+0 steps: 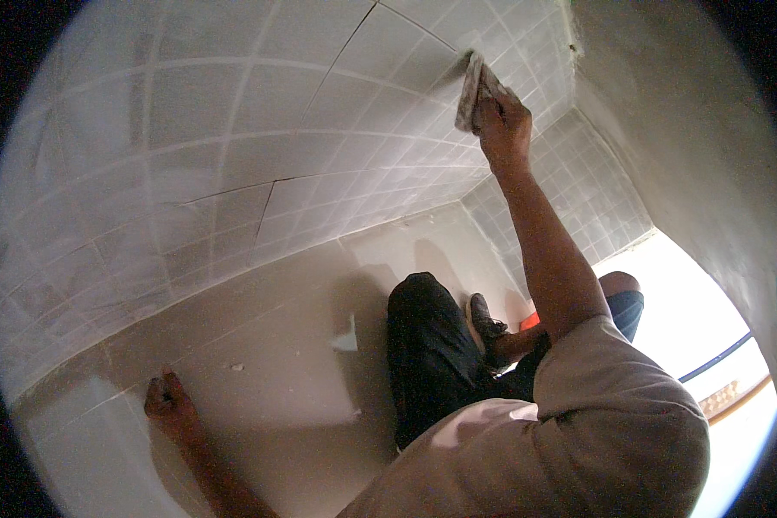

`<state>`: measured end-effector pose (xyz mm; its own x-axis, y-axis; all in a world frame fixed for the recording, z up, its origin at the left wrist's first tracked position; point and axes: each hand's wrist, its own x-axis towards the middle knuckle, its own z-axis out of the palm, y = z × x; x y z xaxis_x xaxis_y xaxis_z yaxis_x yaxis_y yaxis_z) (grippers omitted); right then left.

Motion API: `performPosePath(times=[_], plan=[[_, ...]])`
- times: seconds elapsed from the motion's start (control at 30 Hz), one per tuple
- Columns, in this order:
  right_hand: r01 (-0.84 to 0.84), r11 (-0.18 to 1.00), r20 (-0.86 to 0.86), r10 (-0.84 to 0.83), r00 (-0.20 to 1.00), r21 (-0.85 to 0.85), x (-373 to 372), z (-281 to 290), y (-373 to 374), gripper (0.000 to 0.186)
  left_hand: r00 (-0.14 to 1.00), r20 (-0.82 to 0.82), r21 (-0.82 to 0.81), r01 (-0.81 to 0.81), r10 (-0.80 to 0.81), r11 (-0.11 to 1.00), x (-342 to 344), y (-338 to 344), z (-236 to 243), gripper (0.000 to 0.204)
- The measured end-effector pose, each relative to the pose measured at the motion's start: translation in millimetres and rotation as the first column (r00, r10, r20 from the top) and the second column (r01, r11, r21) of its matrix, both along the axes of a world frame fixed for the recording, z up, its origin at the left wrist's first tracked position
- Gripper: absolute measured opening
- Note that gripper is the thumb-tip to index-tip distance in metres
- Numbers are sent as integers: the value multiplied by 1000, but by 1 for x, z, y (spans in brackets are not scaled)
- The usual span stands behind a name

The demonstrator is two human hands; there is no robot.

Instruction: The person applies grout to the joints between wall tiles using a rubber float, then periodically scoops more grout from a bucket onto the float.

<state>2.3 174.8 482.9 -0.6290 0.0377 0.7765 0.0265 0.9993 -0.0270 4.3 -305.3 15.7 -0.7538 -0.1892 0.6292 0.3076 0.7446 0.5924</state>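
Observation:
My right hand point(508, 129) grips a flat pale tool point(470, 86), like a float, smeared with whitish material, held up at the wall of square tiles point(371, 95) with pale grout lines. A grey smudge shows on the tiles around the tool's upper end. My left hand point(171, 404) is low at the left on or just over the beige floor point(268, 345), its fingers curled; what they hold, if anything, is too dark to make out.
My bent leg in dark trousers point(427, 345) and a dark shoe point(485, 319) are at the lower middle. A tiled side wall point(561, 207), a plain plastered wall point(699, 147) and a bright opening point(682, 302) lie to the right. A red object point(527, 321) shows behind my leg.

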Motion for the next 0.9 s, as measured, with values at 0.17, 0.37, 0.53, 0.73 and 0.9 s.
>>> performPosePath(times=[0.17,0.37,0.53,0.73,0.9], plan=[[-136,990,132,130,983,37,16,-37,2,29,924,369,81,74,-99,994,10,2,29,44],[-281,729,-134,255,958,-624,9,33,2,21,778,626,153,-62,-49,986,14,8,19,57],[-90,990,129,103,986,-105,9,-22,5,27,744,669,215,-188,-4,958,18,7,27,63],[167,985,52,-164,985,-48,0,52,4,24,832,543,174,22,-115,984,13,-4,2,62],[99,958,77,-81,994,-271,11,-45,33,28,878,479,271,-167,18,948,17,20,23,53]])
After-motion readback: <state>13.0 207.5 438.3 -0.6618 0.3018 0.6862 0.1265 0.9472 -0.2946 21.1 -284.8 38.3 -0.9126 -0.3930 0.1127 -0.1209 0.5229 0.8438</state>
